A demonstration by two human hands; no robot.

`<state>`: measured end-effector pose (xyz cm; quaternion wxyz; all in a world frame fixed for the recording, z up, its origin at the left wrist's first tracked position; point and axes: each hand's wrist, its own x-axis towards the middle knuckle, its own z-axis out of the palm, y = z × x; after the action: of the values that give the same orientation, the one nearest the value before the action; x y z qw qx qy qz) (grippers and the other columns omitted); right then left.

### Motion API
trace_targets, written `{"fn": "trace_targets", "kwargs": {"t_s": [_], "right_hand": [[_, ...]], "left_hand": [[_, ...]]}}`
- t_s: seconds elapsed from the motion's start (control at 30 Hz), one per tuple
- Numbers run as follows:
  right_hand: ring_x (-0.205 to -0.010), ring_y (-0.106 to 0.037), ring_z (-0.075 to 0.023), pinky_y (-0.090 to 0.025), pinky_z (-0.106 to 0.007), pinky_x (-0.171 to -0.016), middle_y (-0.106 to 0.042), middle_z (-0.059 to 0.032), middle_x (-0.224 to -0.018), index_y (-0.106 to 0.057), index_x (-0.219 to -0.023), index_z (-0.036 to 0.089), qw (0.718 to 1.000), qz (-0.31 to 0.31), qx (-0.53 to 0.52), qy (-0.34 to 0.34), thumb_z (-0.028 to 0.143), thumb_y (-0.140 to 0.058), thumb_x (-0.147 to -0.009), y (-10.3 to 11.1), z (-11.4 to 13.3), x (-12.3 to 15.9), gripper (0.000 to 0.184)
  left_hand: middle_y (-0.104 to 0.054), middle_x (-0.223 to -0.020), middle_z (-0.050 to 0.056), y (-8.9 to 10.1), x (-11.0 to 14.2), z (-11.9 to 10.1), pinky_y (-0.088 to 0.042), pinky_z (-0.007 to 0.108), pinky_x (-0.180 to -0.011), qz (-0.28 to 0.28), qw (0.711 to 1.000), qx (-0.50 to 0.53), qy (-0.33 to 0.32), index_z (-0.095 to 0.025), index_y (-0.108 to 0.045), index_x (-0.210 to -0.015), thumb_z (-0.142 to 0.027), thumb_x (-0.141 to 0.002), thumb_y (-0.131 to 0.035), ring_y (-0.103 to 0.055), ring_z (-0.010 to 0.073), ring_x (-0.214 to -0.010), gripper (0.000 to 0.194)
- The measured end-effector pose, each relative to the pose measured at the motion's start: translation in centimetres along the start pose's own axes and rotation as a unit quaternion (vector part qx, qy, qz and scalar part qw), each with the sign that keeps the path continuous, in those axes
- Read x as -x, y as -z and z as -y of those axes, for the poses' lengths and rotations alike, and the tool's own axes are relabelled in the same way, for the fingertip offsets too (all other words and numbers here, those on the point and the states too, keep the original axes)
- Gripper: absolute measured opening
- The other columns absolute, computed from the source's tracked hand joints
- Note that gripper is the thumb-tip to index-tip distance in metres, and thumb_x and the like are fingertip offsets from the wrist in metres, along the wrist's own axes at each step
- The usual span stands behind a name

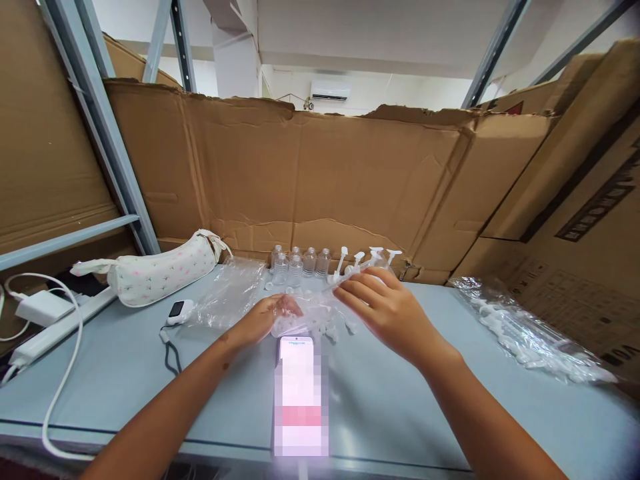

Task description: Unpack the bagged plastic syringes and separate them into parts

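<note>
A clear plastic bag [320,307] with small whitish plastic parts in it is spread between my two hands. My left hand [273,313] closes on its left side, its fingertips blurred behind the plastic. On the upper right edge of the bag, the bent fingers of my right hand [383,303] hold the film. Just behind stand several clear plastic bottles [295,263] without caps. White pump heads [359,259] stick up beside them, near my right fingertips. Directly below the bag lies a lit phone [300,393], its screen blurred out.
To the left are a flat clear plastic bag [230,290], a small white device with a dark screen [179,311], a patterned pouch [160,270] and a power strip [65,327] with a white cable. A bag of white pumps [530,333] lies right. Cardboard [325,173] walls the back.
</note>
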<state>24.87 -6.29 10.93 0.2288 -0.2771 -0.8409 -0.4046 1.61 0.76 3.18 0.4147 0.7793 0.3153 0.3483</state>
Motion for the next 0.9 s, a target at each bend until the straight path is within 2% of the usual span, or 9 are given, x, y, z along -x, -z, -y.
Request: {"fn": "trace_targets", "kwargs": {"t_s": [0.07,0.13,0.2,0.33,0.43,0.53,0.67,0.8,0.9], "right_hand": [[-0.079,-0.058,-0.0169,-0.043,-0.035,-0.082,-0.069,-0.0031,-0.082,-0.065,-0.089,0.02,1.0,0.007,0.013,0.0,0.007,-0.043,-0.091,0.1,-0.1,-0.3,0.026],[-0.081,-0.058,-0.0171,-0.043,-0.036,-0.084,-0.069,-0.0034,-0.084,-0.065,-0.09,0.02,1.0,0.014,0.017,-0.003,0.006,-0.043,-0.09,0.1,-0.2,-0.4,0.025],[-0.084,-0.058,-0.0177,-0.043,-0.036,-0.085,-0.069,-0.0037,-0.086,-0.065,-0.094,0.021,1.0,0.023,0.006,-0.011,0.006,-0.045,-0.089,0.0,-0.3,-0.4,0.025],[-0.087,-0.059,-0.0185,-0.043,-0.038,-0.087,-0.069,-0.0038,-0.089,-0.065,-0.097,0.021,0.999,0.03,-0.007,-0.026,0.005,-0.047,-0.088,-0.3,-0.4,-0.3,0.027],[-0.086,-0.06,-0.0185,-0.043,-0.037,-0.088,-0.07,-0.0044,-0.089,-0.065,-0.095,0.019,0.999,0.026,0.007,-0.02,0.003,-0.048,-0.087,-0.4,-0.5,-0.4,0.025],[-0.086,-0.06,-0.0181,-0.042,-0.037,-0.091,-0.07,-0.0035,-0.09,-0.065,-0.095,0.019,0.999,0.032,0.016,-0.016,0.002,-0.047,-0.087,-0.4,-0.4,-0.7,0.026],[-0.086,-0.061,-0.0178,-0.041,-0.038,-0.093,-0.071,-0.0026,-0.09,-0.065,-0.094,0.019,0.999,0.028,0.023,-0.008,0.004,-0.046,-0.088,-0.3,0.0,-1.2,0.025],[-0.104,-0.059,-0.02,-0.034,-0.042,-0.104,-0.07,-0.0012,-0.106,-0.061,-0.109,0.023,0.999,-0.004,0.032,-0.032,0.01,-0.052,-0.088,-0.1,0.3,-1.2,0.026],[-0.124,-0.047,-0.0263,-0.024,-0.052,-0.111,-0.059,-0.0022,-0.128,-0.05,-0.127,0.029,0.992,-0.026,0.037,-0.114,0.026,-0.061,-0.085,0.1,-0.5,-0.7,0.043]], "left_hand": [[-0.066,-0.102,0.008,0.0,0.1,0.2,-0.045,0.036,-0.09,0.013,0.999,0.031,-0.002,-0.018,-0.065,-0.091,-0.056,-0.086,-0.046,-0.06,0.0194,-0.096,0.043],[-0.065,-0.107,0.008,0.0,0.2,0.2,-0.045,0.035,-0.09,0.03,0.997,0.064,0.006,-0.022,-0.057,-0.116,-0.049,-0.084,-0.054,-0.059,0.0189,-0.099,0.042],[-0.064,-0.106,0.008,0.0,0.5,0.0,-0.046,0.034,-0.088,0.038,0.996,0.078,0.009,-0.026,-0.041,-0.134,-0.042,-0.084,-0.057,-0.058,0.0176,-0.098,0.055],[-0.06,-0.105,0.006,-0.1,0.9,-0.7,-0.046,0.033,-0.083,0.042,0.996,0.077,0.022,-0.03,-0.026,-0.144,-0.033,-0.08,-0.064,-0.056,0.0152,-0.088,0.075],[-0.057,-0.106,0.005,-0.3,1.2,-1.2,-0.045,0.03,-0.077,0.039,0.995,0.086,0.042,-0.033,-0.022,-0.145,-0.032,-0.077,-0.068,-0.052,0.0123,-0.079,0.082],[-0.055,-0.089,0.0,-0.4,1.3,-1.6,-0.043,0.027,-0.07,0.045,0.993,0.084,0.064,-0.032,-0.023,-0.144,-0.035,-0.077,-0.067,-0.047,0.0108,-0.071,0.08],[-0.049,-0.073,-0.003,-0.4,1.1,-1.5,-0.038,0.025,-0.061,0.062,0.991,0.074,0.089,-0.02,-0.05,-0.119,-0.036,-0.078,-0.063,-0.045,0.0109,-0.065,0.046],[-0.051,-0.079,0.0,-0.3,0.6,-0.7,-0.04,0.026,-0.068,-0.008,0.994,0.092,0.051,-0.017,-0.055,-0.1,-0.035,-0.08,-0.058,-0.047,0.0124,-0.071,0.028],[-0.049,-0.079,-0.001,-0.1,0.3,-0.1,-0.039,0.024,-0.068,-0.066,0.992,0.109,0.009,-0.018,-0.054,-0.098,-0.035,-0.081,-0.056,-0.045,0.0117,-0.072,0.024]]}}
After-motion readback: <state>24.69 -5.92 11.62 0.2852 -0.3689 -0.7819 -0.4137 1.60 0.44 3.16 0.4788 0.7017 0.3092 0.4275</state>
